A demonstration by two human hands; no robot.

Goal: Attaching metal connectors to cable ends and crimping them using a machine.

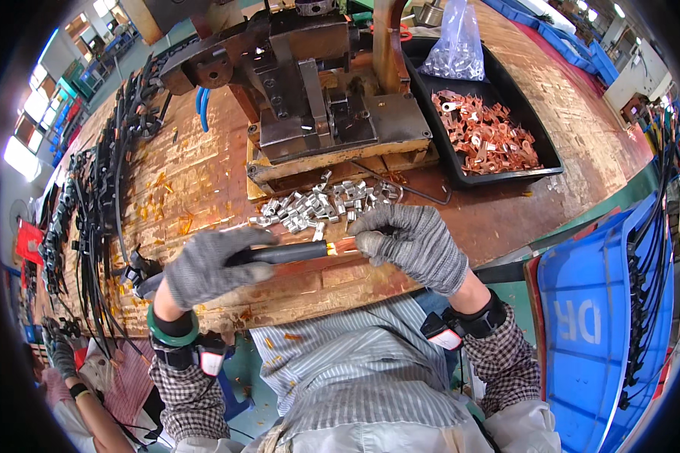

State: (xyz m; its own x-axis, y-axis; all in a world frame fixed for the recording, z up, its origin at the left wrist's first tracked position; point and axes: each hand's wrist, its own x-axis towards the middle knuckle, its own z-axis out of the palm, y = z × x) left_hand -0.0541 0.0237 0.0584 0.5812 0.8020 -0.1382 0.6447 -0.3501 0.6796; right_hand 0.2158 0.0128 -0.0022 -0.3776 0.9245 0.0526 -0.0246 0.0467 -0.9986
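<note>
Both my hands wear grey knit gloves. A thick black cable [298, 252] lies across my left hand [217, 266], whose thumb and fingers close around it above the table's near edge. The cable's stripped end shows bare copper strands [345, 246] beside a thin yellow band. My right hand [415, 245] has its thumb and fingers closed on those strands, hiding their tip. Just beyond the cable lies a loose pile of small silver metal terminals [310, 210]. Behind the pile stands a dark metal press [310, 113] on a raised base.
To the press's right, a black tray [555, 167] holds copper lugs [491, 140] and a clear bag of silver parts [455, 60]. A bent metal rod [423, 195] lies before the press. Black cables [83, 226] line the left; a blue crate [582, 355] stands right. A co-worker's gloved hand [59, 351] shows lower left.
</note>
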